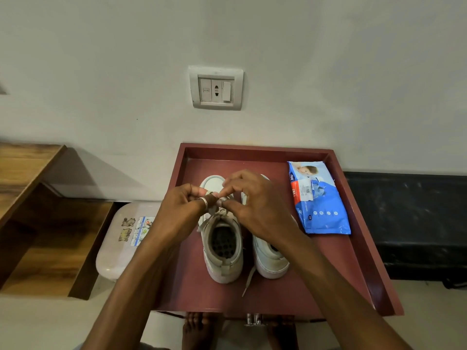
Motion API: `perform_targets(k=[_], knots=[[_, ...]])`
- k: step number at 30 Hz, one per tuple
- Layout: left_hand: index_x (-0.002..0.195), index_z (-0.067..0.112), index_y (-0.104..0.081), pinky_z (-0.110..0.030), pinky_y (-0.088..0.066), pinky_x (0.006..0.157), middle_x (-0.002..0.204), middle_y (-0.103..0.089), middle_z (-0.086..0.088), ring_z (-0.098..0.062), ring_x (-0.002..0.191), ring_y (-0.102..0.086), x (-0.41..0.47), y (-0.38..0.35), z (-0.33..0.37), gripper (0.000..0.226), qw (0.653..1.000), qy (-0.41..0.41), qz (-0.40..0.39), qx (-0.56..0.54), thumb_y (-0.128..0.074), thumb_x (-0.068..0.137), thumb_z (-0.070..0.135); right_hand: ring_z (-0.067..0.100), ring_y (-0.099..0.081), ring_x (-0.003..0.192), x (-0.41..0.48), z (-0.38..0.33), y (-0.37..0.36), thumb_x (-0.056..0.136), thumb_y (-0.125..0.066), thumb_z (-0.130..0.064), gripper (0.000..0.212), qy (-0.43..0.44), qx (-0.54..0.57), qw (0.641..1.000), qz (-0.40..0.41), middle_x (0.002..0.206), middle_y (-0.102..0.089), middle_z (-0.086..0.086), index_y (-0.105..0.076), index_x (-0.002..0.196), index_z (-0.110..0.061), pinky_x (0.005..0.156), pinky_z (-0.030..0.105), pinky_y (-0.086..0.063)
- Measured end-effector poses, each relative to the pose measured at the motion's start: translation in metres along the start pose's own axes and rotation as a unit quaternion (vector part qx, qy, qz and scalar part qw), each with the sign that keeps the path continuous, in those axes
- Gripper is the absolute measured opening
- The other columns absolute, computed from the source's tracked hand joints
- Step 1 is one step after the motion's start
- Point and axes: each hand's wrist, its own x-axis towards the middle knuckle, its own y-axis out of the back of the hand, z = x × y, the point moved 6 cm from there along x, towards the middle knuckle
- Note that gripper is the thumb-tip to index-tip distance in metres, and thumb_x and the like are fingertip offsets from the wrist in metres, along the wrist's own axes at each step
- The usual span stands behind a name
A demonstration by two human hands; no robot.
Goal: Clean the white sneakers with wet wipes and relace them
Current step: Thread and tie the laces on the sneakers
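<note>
Two white sneakers stand side by side, heels toward me, on a dark red tray-like table (348,248). Over the tongue of the left sneaker (223,251), my left hand (182,210) and my right hand (255,200) meet, each pinching the grey-white lace (219,211) at the upper eyelets. The right sneaker (270,258) is partly covered by my right hand. A loose lace end (249,280) trails on the tray between the heels. A blue pack of wet wipes (318,198) lies at the tray's right side.
A wall socket (216,88) is on the wall behind. A white lidded bin with stickers (121,238) stands left of the table, with wooden shelving (38,210) further left. A black surface (417,223) lies to the right. Bare feet (199,329) show under the front edge.
</note>
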Motion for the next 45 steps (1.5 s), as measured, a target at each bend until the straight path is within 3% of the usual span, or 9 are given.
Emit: perform_targets(k=[4, 9, 14, 23, 26, 30, 34, 38, 45], knots=[[0.089, 0.009, -0.071, -0.049, -0.057, 0.093, 0.084, -0.078, -0.005, -0.020, 0.087, -0.075, -0.001, 0.003, -0.003, 0.025, 0.999, 0.000, 0.007, 0.033, -0.074, 0.089, 0.034, 0.009, -0.059, 0.089, 0.001, 0.010, 0.005, 0.079, -0.077, -0.032, 0.012, -0.059, 0.005, 0.998, 0.009, 0.087, -0.065, -0.010, -0.068, 0.078, -0.024, 0.082, 0.036, -0.047], [0.076, 0.019, -0.068, -0.045, -0.057, 0.075, 0.077, -0.074, 0.001, -0.019, 0.078, -0.069, 0.002, 0.017, -0.006, 0.025, 0.982, -0.013, 0.096, 0.165, -0.072, 0.089, 0.040, 0.011, -0.059, 0.091, -0.001, 0.029, 0.009, 0.082, -0.069, -0.041, 0.018, -0.137, -0.038, 0.990, -0.002, 0.085, -0.066, -0.015, -0.063, 0.072, -0.028, 0.087, 0.043, -0.047], [0.078, 0.021, -0.066, -0.027, -0.038, 0.057, 0.075, -0.069, 0.006, -0.010, 0.071, -0.060, 0.000, 0.020, -0.004, 0.024, 0.959, -0.011, 0.118, 0.259, -0.067, 0.092, 0.040, 0.012, -0.061, 0.090, -0.003, 0.037, 0.015, 0.085, -0.069, -0.037, 0.019, -0.169, -0.092, 0.981, -0.013, 0.083, -0.065, -0.017, -0.063, 0.070, -0.027, 0.085, 0.041, -0.050], [0.068, 0.022, -0.060, -0.031, -0.047, 0.063, 0.063, -0.062, 0.005, -0.020, 0.065, -0.060, -0.003, 0.028, -0.007, 0.030, 0.922, 0.017, 0.116, 0.369, -0.064, 0.091, 0.042, 0.016, -0.063, 0.083, -0.009, 0.054, 0.016, 0.087, -0.065, -0.042, 0.024, -0.237, -0.147, 0.959, -0.048, 0.073, -0.068, -0.010, -0.069, 0.073, -0.024, 0.085, 0.039, -0.046], [0.069, 0.023, -0.061, -0.039, -0.056, 0.076, 0.066, -0.063, 0.002, -0.025, 0.069, -0.063, -0.008, 0.028, -0.006, 0.028, 0.912, 0.037, 0.105, 0.394, -0.065, 0.088, 0.042, 0.016, -0.062, 0.091, -0.014, 0.057, 0.016, 0.087, -0.065, -0.038, 0.020, -0.250, -0.180, 0.949, -0.063, 0.078, -0.069, -0.010, -0.070, 0.073, -0.025, 0.082, 0.037, -0.039], [0.082, 0.024, -0.065, -0.047, -0.048, 0.092, 0.073, -0.062, 0.003, -0.026, 0.080, -0.062, -0.012, 0.027, -0.004, 0.018, 0.899, 0.058, 0.104, 0.421, -0.063, 0.088, 0.041, 0.015, -0.061, 0.095, -0.016, 0.060, 0.018, 0.086, -0.065, -0.035, 0.018, -0.261, -0.194, 0.943, -0.073, 0.082, -0.070, -0.011, -0.072, 0.074, -0.025, 0.085, 0.037, -0.044], [0.077, 0.023, -0.062, -0.041, -0.041, 0.087, 0.069, -0.058, 0.003, -0.023, 0.076, -0.057, -0.015, 0.032, -0.005, 0.019, 0.898, 0.074, 0.118, 0.417, -0.063, 0.089, 0.038, 0.015, -0.063, 0.090, -0.018, 0.065, 0.019, 0.085, -0.066, -0.038, 0.019, -0.279, -0.183, 0.940, -0.072, 0.081, -0.070, -0.011, -0.073, 0.074, -0.024, 0.085, 0.042, -0.051], [0.070, 0.023, -0.058, -0.050, -0.051, 0.090, 0.069, -0.060, 0.001, -0.024, 0.072, -0.059, -0.014, 0.035, -0.004, 0.023, 0.898, 0.078, 0.117, 0.417, -0.065, 0.087, 0.036, 0.014, -0.063, 0.089, -0.020, 0.066, 0.020, 0.084, -0.066, -0.037, 0.018, -0.294, -0.191, 0.934, -0.063, 0.080, -0.070, -0.012, -0.073, 0.074, -0.024, 0.085, 0.043, -0.051], [0.066, 0.023, -0.053, -0.060, -0.046, 0.094, 0.066, -0.057, 0.003, -0.018, 0.066, -0.051, -0.014, 0.039, -0.005, 0.028, 0.889, 0.083, 0.136, 0.428, -0.065, 0.088, 0.035, 0.016, -0.063, 0.084, -0.021, 0.066, 0.021, 0.083, -0.066, -0.036, 0.018, -0.312, -0.211, 0.925, -0.047, 0.076, -0.069, -0.010, -0.073, 0.075, -0.022, 0.082, 0.038, -0.048]])
